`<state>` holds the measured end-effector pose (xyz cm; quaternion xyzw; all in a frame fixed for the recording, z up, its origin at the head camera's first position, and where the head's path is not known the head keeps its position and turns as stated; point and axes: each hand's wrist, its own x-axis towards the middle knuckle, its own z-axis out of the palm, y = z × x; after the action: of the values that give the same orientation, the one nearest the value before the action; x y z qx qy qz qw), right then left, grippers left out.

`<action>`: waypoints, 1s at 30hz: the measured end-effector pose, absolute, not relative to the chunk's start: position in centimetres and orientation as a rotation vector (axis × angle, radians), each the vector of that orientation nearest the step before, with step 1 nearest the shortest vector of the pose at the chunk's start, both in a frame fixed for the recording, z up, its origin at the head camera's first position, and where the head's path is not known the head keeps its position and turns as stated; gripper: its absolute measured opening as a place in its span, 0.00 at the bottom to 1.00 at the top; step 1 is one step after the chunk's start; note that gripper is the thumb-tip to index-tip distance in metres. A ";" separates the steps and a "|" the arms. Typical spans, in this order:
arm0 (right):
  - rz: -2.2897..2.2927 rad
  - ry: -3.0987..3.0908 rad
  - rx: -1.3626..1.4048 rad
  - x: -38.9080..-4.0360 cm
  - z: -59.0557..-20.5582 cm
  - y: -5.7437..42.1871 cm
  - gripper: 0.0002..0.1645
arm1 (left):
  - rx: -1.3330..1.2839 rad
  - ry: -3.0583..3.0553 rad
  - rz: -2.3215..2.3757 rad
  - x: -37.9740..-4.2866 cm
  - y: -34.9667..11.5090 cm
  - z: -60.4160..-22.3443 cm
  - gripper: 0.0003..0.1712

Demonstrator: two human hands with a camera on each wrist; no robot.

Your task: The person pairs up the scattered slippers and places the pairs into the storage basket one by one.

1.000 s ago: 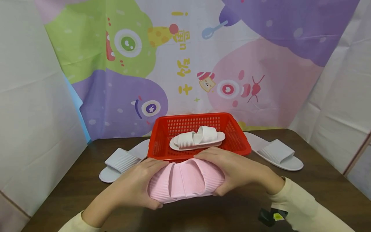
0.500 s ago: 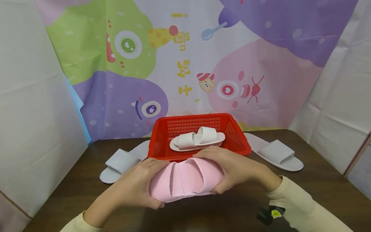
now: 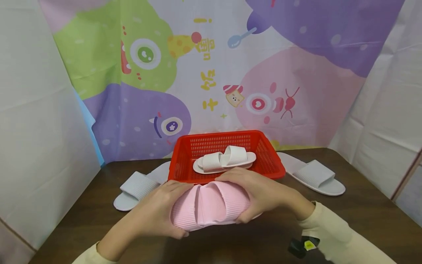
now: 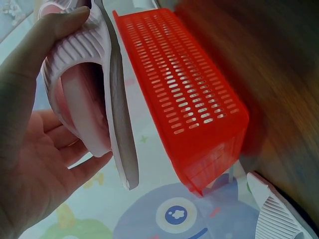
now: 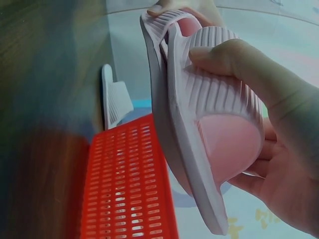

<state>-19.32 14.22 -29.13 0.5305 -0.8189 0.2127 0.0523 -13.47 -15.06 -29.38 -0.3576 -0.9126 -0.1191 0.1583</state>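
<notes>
A pair of pink slippers (image 3: 211, 205) with ribbed straps is held up in front of the basket, one overlapping the other end to end. My left hand (image 3: 161, 211) grips the left slipper, thumb over the ribbed strap (image 4: 79, 50) and fingers on its far side. Round the strap of the right slipper (image 5: 209, 89) my right hand (image 3: 258, 192) is curled the same way. Just beyond stands a red perforated basket (image 3: 277, 165), with a pair of white slippers (image 3: 227, 159) lying inside, also overlapped.
A white slipper (image 3: 138, 185) lies on the dark wooden table (image 3: 369, 205) left of the basket. Another white slipper (image 3: 316, 174) lies to its right. A patterned cloth (image 3: 211, 73) hangs behind. A small black device (image 3: 301, 247) is at the right sleeve.
My right hand has shifted slightly left with its slipper, so the two pink slippers overlap more. The left hand keeps its grip. The head view has tilted up a little.
</notes>
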 end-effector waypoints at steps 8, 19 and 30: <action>0.646 -2.486 1.610 -19.3 -29.0 13.9 0.50 | -1.012 -2.605 -0.334 -13.6 -14.8 -29.4 0.53; 0.612 -2.492 1.606 -19.1 -28.9 13.3 0.49 | -0.995 -2.597 -0.300 -13.7 -14.5 -29.7 0.52; 0.628 -2.531 1.606 -18.8 -28.7 13.7 0.53 | -0.970 -2.536 -0.301 -13.7 -14.3 -30.0 0.52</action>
<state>-18.84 13.67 -28.66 0.5241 -0.8257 0.2050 0.0396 -13.74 -14.31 -30.05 -0.3478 -0.9089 -0.1078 0.2034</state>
